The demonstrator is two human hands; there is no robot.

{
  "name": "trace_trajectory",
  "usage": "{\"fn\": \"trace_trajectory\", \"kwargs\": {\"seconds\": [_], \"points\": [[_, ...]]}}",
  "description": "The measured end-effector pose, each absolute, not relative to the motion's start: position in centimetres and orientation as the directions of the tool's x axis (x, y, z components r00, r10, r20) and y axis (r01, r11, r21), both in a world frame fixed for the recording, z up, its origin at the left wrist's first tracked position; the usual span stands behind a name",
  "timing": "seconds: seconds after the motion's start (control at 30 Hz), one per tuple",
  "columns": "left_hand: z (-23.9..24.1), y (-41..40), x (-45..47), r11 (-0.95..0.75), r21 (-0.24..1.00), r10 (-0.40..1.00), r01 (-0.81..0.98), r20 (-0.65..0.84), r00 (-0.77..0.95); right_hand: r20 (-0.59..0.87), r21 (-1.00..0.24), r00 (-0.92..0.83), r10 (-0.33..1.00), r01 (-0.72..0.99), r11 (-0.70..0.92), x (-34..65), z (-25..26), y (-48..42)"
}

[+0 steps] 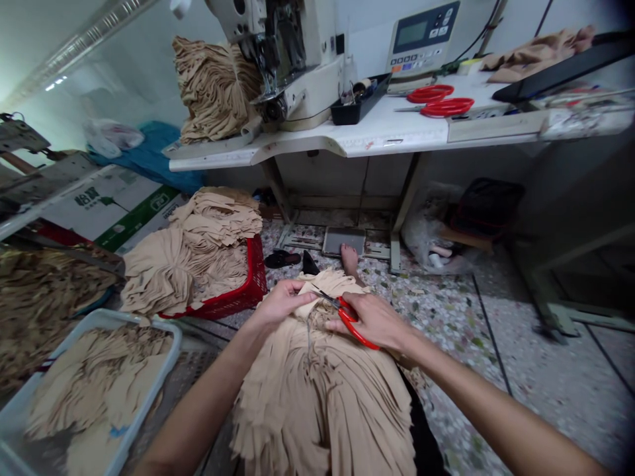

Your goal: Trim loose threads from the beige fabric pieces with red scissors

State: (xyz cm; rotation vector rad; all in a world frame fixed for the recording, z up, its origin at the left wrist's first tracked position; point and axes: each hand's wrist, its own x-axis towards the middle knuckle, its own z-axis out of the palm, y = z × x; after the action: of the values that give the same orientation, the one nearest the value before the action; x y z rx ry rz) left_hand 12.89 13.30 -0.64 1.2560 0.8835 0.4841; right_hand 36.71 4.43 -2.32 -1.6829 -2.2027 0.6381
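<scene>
A thick pile of beige fabric pieces [322,396] lies across my lap. My left hand [280,304] pinches the top edge of a beige piece near the pile's far end. My right hand [374,320] is closed round red-handled scissors [347,317], whose blades point left toward the pinched fabric, close to my left fingers. A bare foot [350,258] shows beyond the pile on the speckled floor.
A red basket [248,291] heaped with beige pieces stands at left, and a pale tray [163,370] of more pieces sits nearer. Ahead is a white table [387,129] with a sewing machine [282,59], control panel [421,36] and two red scissors [439,100].
</scene>
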Motion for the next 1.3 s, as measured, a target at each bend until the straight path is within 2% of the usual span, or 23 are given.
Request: {"fn": "trace_trajectory", "kwargs": {"seconds": [0.37,0.73,0.87,0.97,1.07,1.13,1.17,1.23,1.27,1.3], "points": [[-1.2,13.1,12.8,0.263,0.942,0.722,0.207,-0.334,0.606,-0.055,-0.515,-0.224,0.973,0.841,0.164,36.4,-2.6,5.0],[-1.3,13.2,12.7,0.257,0.947,0.728,0.192,-0.320,0.606,-0.040,-0.497,-0.289,0.956,0.836,0.232,36.3,-2.0,5.4],[-1.6,13.1,12.7,0.261,0.943,0.742,0.207,-0.333,0.582,-0.035,-0.567,-0.257,0.966,0.801,0.192,36.0,-2.5,6.4],[-1.1,13.1,12.6,0.261,0.943,0.756,0.205,-0.332,0.565,-0.037,-0.685,-0.184,0.982,0.720,0.109,36.0,-3.6,6.9],[0.7,13.0,11.1,0.134,0.952,0.763,0.274,-0.276,0.584,-0.060,-0.800,-0.103,0.993,0.599,0.014,36.8,-4.8,6.8],[2.6,13.0,9.0,-0.001,0.919,0.664,0.395,-0.295,0.687,-0.095,-0.852,-0.074,0.993,0.521,-0.043,37.8,-5.5,6.4],[3.6,13.1,7.7,-0.034,0.881,0.551,0.472,-0.378,0.744,-0.124,-0.876,-0.065,0.990,0.477,-0.078,38.5,-5.7,6.1],[5.5,13.4,5.4,0.013,0.773,0.326,0.635,-0.604,0.728,-0.195,-0.917,-0.065,0.979,0.365,-0.159,39.9,-6.2,5.4],[6.3,13.8,4.6,0.024,0.735,0.299,0.677,-0.652,0.697,-0.228,-0.931,-0.068,0.971,0.307,-0.197,40.6,-6.4,5.1],[7.0,14.2,4.1,0.026,0.726,0.332,0.687,-0.655,0.679,-0.253,-0.938,-0.065,0.965,0.261,-0.229,41.1,-6.6,4.9]]}}
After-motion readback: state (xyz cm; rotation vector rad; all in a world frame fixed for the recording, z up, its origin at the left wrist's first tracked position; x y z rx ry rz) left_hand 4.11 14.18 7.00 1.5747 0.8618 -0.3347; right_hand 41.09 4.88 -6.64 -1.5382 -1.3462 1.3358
